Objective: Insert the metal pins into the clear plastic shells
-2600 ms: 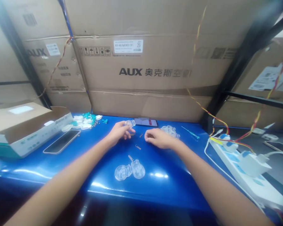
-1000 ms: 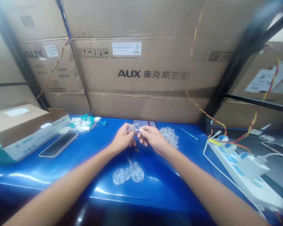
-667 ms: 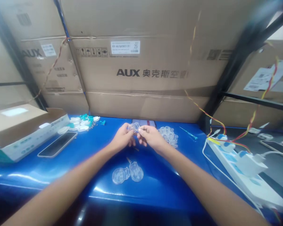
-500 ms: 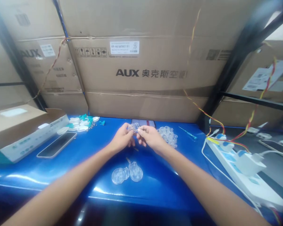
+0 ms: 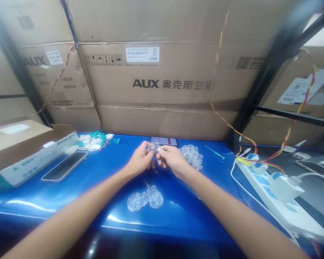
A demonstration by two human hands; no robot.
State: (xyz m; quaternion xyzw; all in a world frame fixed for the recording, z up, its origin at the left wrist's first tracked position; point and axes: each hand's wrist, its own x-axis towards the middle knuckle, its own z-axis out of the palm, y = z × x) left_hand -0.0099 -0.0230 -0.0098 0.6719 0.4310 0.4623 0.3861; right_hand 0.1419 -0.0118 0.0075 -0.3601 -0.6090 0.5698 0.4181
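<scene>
You hold a small clear plastic piece (image 5: 153,146) above the blue desk (image 5: 178,219), between your two hands. Your left hand (image 5: 139,159) has a closed grip on the left side of this piece. Your right hand (image 5: 172,160) is closed on its right side, with the fingertips (image 5: 159,150) touching it, so both grips have hold of it. The exact shape of the piece is too small to tell.

Just behind the small clear plastic piece lies a phone (image 5: 163,141). To its right is a heap of clear plastic parts (image 5: 191,157), and farther right a thin blue screwdriver (image 5: 215,153). In front of it, two clear plastic shells (image 5: 154,196) lie side by side, with a small metal strip (image 5: 146,183) just behind them.

Well to its left are white and teal parts (image 5: 93,141), a second phone (image 5: 64,166) and an open cardboard box (image 5: 29,154). Well to its right is a white power strip (image 5: 275,190) with plugs in it.
</scene>
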